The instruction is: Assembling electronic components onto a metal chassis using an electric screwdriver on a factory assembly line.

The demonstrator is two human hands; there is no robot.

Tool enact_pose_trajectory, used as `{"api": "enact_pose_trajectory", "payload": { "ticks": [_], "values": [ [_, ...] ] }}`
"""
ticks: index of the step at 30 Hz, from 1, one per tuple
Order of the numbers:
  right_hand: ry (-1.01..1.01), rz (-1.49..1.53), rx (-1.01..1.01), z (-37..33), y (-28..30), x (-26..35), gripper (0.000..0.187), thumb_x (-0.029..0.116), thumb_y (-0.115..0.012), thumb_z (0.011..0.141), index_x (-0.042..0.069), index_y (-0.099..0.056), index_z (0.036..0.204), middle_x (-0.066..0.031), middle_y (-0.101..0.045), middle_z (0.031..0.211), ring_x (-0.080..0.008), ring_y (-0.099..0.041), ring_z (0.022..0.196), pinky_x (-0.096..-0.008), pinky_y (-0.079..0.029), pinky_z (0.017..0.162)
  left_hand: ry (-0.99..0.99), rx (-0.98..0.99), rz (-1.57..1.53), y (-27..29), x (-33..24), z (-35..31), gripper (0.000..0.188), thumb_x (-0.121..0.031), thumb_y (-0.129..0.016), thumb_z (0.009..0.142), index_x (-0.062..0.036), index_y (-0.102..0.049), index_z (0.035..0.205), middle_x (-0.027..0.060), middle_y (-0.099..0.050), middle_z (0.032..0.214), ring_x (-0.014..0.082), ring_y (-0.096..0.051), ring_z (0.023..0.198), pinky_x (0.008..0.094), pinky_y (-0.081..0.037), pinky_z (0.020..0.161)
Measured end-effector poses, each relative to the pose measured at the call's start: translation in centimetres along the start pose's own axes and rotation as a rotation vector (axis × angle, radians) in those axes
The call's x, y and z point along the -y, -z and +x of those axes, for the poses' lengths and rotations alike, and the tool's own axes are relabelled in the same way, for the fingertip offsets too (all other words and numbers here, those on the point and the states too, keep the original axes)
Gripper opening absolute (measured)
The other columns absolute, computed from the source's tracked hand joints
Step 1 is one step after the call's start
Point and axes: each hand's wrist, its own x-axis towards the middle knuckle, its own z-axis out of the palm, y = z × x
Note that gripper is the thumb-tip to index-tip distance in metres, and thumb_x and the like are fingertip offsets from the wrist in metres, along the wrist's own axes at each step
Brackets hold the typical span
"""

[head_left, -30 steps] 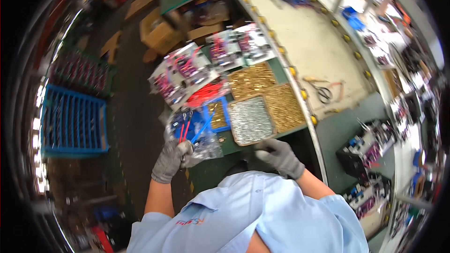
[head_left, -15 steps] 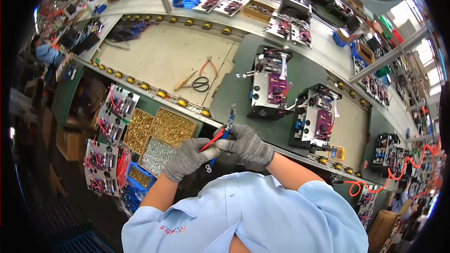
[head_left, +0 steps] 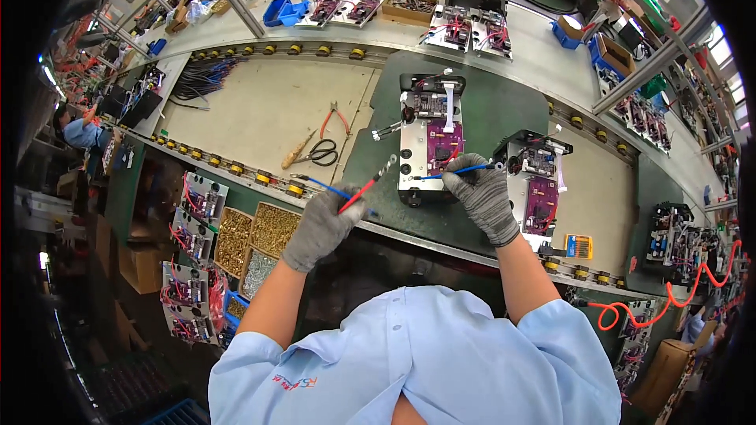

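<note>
My left hand (head_left: 321, 224), in a grey knit glove, is closed around a short red wire (head_left: 357, 197) and a blue wire (head_left: 329, 188), both with metal ends. In the same kind of glove, my right hand (head_left: 482, 195) pinches another blue wire (head_left: 471, 168) with ring-like ends. That wire crosses the lower part of a black-and-silver chassis (head_left: 411, 159) carrying a purple circuit board (head_left: 442, 142). The chassis rests on a dark green board (head_left: 378, 118). Just right of my right hand stands a second, similar chassis (head_left: 516, 198).
Pliers with red handles (head_left: 334, 116), black scissors (head_left: 321, 153) and a wooden-handled tool (head_left: 295, 153) lie left of the chassis. Trays of brass-coloured fasteners (head_left: 273, 228) sit beyond my left hand. Yellow rollers (head_left: 262, 178) line the bench rails. An orange coiled hose (head_left: 669, 293) hangs at right.
My hands have moved apart from their shared hold on the wires. The right one has gone right to the chassis with a blue wire; the left keeps the red and a blue wire.
</note>
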Motion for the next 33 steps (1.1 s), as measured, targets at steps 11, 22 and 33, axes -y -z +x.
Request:
{"api": "enact_pose_trajectory", "payload": {
  "ticks": [11, 22, 33],
  "values": [
    [-0.109, -0.262, -0.236, -4.5, 3.9, 2.6, 0.015, 0.015, -0.073, 0.089, 0.004, -0.064, 0.093, -0.0033, -0.066, 0.081, -0.0100, -0.062, 0.073, -0.0272, -0.052, 0.068, -0.245, 0.101, 0.500, -2.6, 2.6, 14.2, 0.025, -0.030, -0.067, 0.090, -0.0069, -0.073, 0.098, 0.0149, -0.070, 0.080, 0.0298, -0.068, 0.076, 0.0410, -0.053, 0.072],
    [-0.166, -0.106, -0.494, -6.0, 3.8, 2.0, 0.015, 0.016, -0.074, 0.090, 0.004, -0.064, 0.091, -0.0041, -0.069, 0.082, -0.0103, -0.066, 0.075, -0.0256, -0.052, 0.069, -0.404, 0.245, 0.650, -1.4, 0.8, 17.9, 0.024, -0.027, -0.066, 0.089, -0.0042, -0.068, 0.095, 0.0194, -0.069, 0.086, 0.0379, -0.066, 0.082, 0.0464, -0.053, 0.074],
    [-0.167, -0.264, -0.589, -6.4, 4.1, 2.8, 0.021, 0.020, -0.076, 0.089, 0.004, -0.064, 0.093, -0.0038, -0.068, 0.078, -0.0116, -0.067, 0.075, -0.0277, -0.055, 0.071, -0.401, 0.349, 0.703, -2.1, 2.5, 19.0, 0.026, -0.029, -0.068, 0.087, -0.0033, -0.067, 0.090, 0.0203, -0.067, 0.078, 0.0391, -0.065, 0.076, 0.0480, -0.052, 0.071]
  ]
}}
